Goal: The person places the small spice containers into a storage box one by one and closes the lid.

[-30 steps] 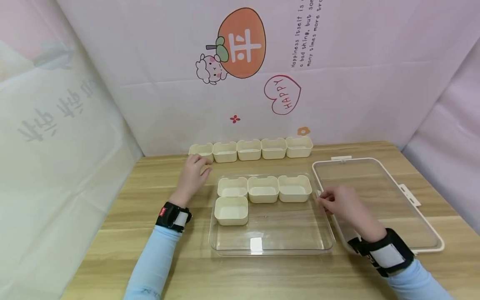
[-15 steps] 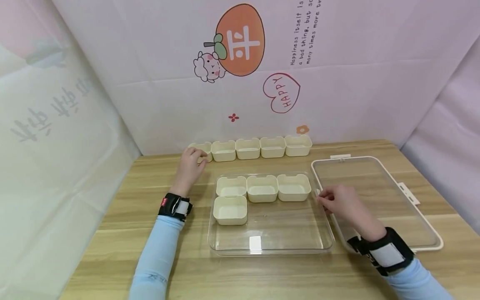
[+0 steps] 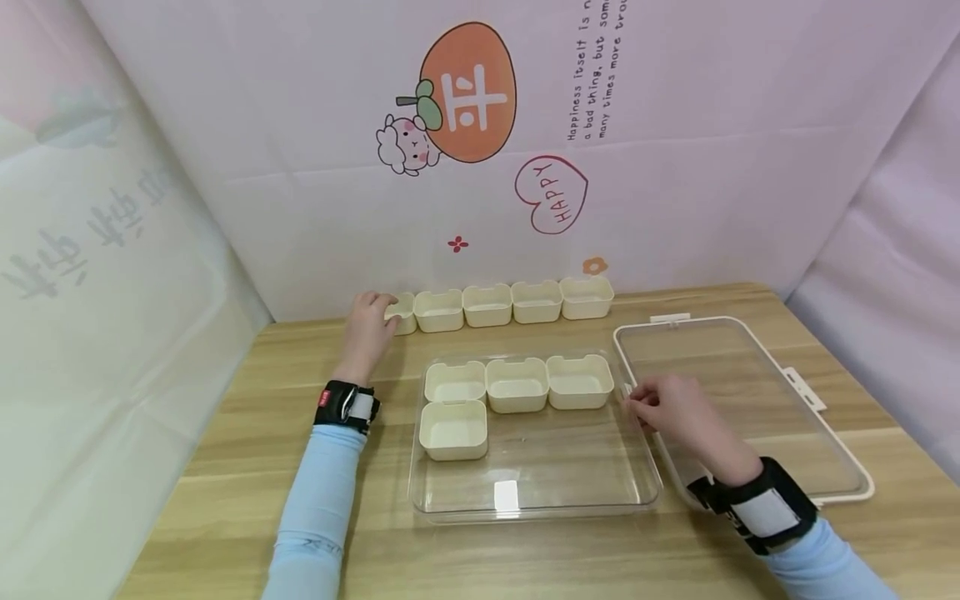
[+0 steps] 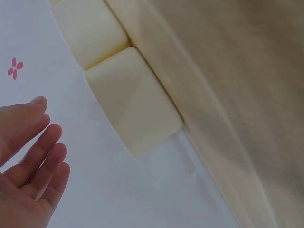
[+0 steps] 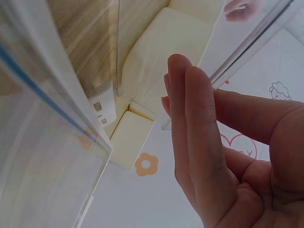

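At the left end of the back row, my left hand is beside a small cream bin. In the left wrist view its fingers are loosely bent and spread, apart from the nearest bin. My right hand pinches the right wall of a clear plastic box between thumb and fingers. In the right wrist view the wall's edge runs in behind the fingertips. Inside the box, three cream bins line the back, and another cream bin sits in front of the left one.
Several more cream bins stand in a row along the printed backdrop. A clear lid with a white frame and latch tabs lies on the wooden table, right of the box and partly under the right forearm.
My left hand has moved back to the leftmost bin of the back row, its fingers reaching its side. The right hand stays on the box wall. The head view has shifted slightly.
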{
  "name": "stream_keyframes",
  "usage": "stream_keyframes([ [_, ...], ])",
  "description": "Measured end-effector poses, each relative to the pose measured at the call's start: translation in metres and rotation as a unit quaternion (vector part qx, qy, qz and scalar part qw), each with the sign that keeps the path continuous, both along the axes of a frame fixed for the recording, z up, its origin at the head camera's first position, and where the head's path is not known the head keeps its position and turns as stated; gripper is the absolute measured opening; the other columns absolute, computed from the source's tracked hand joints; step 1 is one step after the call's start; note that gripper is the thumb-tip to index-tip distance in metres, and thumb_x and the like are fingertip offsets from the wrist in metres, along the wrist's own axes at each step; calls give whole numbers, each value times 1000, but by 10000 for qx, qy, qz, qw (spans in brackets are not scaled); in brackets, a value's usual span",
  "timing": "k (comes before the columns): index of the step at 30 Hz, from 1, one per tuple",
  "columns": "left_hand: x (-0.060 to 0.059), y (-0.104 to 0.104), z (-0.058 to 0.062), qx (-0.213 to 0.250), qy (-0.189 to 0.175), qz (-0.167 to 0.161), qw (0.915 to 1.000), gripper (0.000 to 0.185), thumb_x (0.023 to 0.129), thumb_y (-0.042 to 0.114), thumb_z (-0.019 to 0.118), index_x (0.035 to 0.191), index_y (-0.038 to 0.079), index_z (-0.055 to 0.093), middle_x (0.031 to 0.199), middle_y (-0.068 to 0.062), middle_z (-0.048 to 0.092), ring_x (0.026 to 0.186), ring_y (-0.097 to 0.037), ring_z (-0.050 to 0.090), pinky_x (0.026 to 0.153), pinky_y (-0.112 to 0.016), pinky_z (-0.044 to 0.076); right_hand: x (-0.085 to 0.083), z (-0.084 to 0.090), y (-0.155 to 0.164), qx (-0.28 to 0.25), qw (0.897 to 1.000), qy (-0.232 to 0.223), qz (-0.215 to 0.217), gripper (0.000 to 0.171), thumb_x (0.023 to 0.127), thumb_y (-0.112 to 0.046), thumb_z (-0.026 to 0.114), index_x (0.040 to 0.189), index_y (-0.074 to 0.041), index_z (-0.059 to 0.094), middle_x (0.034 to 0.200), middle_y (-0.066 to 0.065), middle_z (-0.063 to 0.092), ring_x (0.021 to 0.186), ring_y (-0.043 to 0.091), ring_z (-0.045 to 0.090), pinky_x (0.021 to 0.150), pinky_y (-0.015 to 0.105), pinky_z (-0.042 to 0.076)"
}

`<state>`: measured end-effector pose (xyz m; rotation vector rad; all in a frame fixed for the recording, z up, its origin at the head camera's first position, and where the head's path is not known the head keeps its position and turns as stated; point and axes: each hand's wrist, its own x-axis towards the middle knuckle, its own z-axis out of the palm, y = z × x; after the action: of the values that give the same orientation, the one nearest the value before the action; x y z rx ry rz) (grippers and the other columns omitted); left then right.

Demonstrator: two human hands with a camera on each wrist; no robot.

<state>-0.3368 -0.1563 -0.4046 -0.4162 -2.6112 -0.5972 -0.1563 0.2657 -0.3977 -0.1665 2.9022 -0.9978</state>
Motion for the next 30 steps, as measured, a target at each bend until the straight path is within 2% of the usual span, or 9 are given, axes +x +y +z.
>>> stream_keyframes([
  [6, -4, -5, 2, -121, 66, 130, 9998, 25, 86, 9, 68, 109, 0, 64, 110, -18, 60, 106, -34, 53, 90, -44, 46, -1, 1, -3, -38, 10000, 8, 46, 15, 88, -12, 62, 89, 1, 69, 70, 5, 69, 59, 17, 65, 55, 27, 51],
  [14, -7, -11, -1, -403, -156, 92, 9990, 26, 84, 4, 69, 109, -2, 65, 109, -18, 61, 105, -35, 55, 91, -44, 47, 0, 2, -3, -68, 9999, -78, -20, 15, 89, -11, 61, 89, 2, 69, 69, 4, 68, 60, 17, 65, 55, 26, 51],
  [23, -15, -23, 2, -591, -702, 137, 9957, 26, 83, -1, 68, 109, -4, 65, 110, -20, 62, 106, -36, 57, 91, -44, 48, 1, 1, -3, -111, 9998, -152, -99, 17, 89, -12, 61, 92, 4, 68, 73, 7, 70, 61, 17, 66, 55, 26, 52],
  [30, -16, -30, -1, -745, -881, -13, 9933, 19, 85, 0, 64, 104, -2, 69, 104, -20, 68, 98, -36, 63, 87, -44, 50, 1, 1, -2, -124, 9998, -120, -96, 17, 88, -11, 61, 92, 4, 68, 73, 8, 69, 61, 18, 66, 55, 26, 52],
])
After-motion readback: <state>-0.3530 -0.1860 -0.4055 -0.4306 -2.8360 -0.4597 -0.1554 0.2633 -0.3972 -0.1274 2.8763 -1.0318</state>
